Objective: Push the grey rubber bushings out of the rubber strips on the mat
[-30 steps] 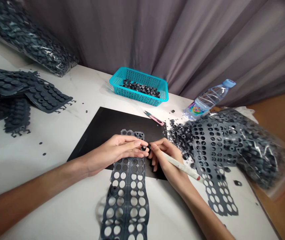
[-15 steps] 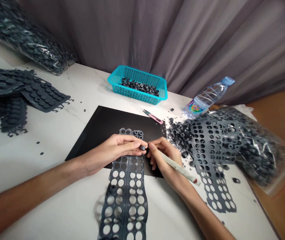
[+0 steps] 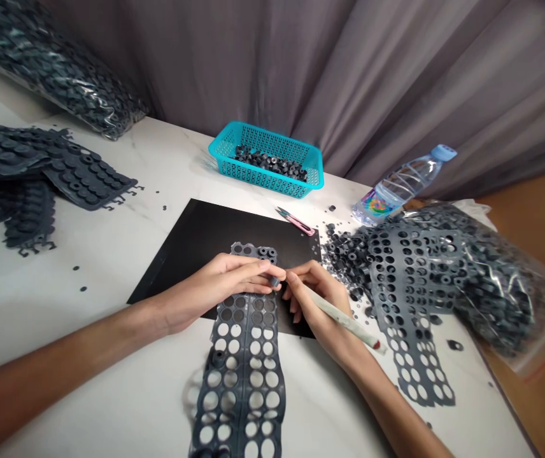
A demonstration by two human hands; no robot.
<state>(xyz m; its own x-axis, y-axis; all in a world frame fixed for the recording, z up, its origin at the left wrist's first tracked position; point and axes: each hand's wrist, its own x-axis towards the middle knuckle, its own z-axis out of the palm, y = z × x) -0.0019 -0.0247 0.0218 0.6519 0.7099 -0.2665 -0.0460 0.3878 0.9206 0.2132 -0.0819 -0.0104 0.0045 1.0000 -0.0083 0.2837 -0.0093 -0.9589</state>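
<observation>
My left hand pinches a small dark rubber piece at its fingertips, above a perforated black rubber sheet. Close against it, my right hand grips a pale pen-like tool with a red end; its tip is hidden at the fingers, by the rubber piece. The sheet runs toward me from the black mat, mostly punched with round holes, with a few rubber pieces still in it at the far end and one on its left side.
A teal basket of rubber pieces stands behind the mat. Pink-handled snips lie on its right edge. To the right are loose pieces, a water bottle, another holed sheet and a filled bag. Unpunched sheets and a larger bag lie left.
The whole view has shifted slightly. My left fingers have moved a little on the rubber piece, which looks turned; both hands stay together at the same spot over the sheet.
</observation>
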